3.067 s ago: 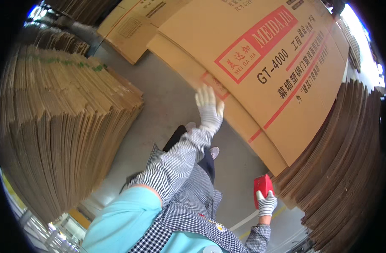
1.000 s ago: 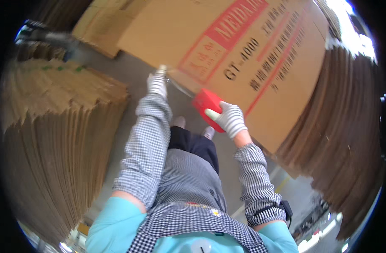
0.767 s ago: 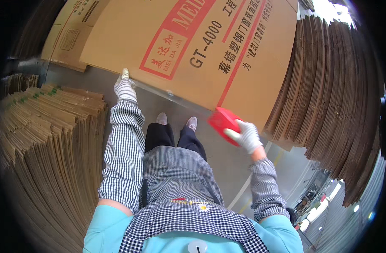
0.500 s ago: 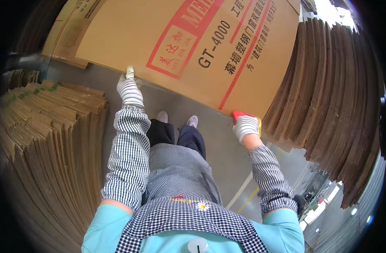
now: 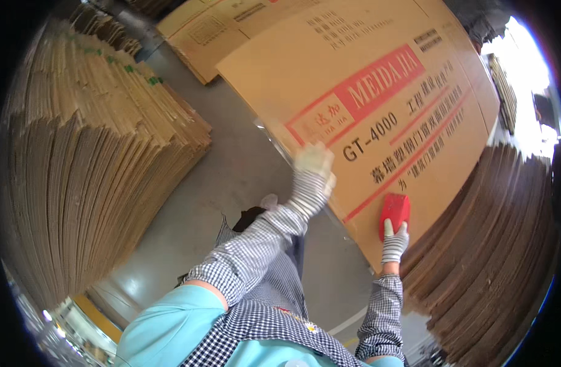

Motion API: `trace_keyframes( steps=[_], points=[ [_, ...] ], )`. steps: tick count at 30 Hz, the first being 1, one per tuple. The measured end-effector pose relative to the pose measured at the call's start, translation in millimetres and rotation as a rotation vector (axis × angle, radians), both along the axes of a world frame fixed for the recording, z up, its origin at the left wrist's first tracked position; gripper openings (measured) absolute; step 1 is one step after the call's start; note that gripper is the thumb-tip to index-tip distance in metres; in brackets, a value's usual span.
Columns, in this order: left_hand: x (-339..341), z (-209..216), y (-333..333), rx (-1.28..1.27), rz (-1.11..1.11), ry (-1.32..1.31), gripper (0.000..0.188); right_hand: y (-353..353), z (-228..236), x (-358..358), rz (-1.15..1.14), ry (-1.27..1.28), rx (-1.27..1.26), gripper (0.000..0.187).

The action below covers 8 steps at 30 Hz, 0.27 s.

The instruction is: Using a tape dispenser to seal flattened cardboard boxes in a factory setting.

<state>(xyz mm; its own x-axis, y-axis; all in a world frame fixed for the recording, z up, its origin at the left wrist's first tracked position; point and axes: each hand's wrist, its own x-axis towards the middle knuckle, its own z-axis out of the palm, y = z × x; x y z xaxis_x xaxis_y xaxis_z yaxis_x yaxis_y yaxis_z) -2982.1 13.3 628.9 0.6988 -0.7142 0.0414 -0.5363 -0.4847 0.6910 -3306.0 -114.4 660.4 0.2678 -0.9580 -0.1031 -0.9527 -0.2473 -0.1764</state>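
A large flat brown cardboard sheet point(image 5: 280, 79) with red and black printing lies in front of me, its near edge slanting down to the right. My left hand point(image 5: 314, 174), in a striped white glove, is over that near edge. Motion smears its fingers, so I cannot see whether it touches or grips the board. Near the sheet's lower right corner, my gloved right hand point(image 5: 395, 241) is closed on a red block-shaped object point(image 5: 395, 211). This object lies against the printed face; its exact kind does not show.
A tall stack of flattened cardboard point(image 5: 109, 165) stands at my left. Another stack point(image 5: 482, 251) rises close by the sheet's right side. Beyond the sheet's far left corner lies another printed cardboard piece point(image 5: 198, 40). Grey floor point(image 5: 188, 202) shows between the left stack and me.
My left hand has left the sheet's left part and moved right along the near edge. My right hand has brought the red object up onto the printed face. The view has swung left.
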Motion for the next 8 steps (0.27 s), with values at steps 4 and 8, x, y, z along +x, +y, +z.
trace_keyframes(
  steps=[4, 8],
  points=[
    [19, -47, -10, 0.097, 0.324, -0.176, 0.076, 15, -49, -11, 0.054, -0.151, -0.015, 0.057],
    [145, -75, -30, -0.312, 0.764, 0.073, 0.084, 14, -38, 3, 0.082, -0.13, 0.01, 0.061]
  ],
)
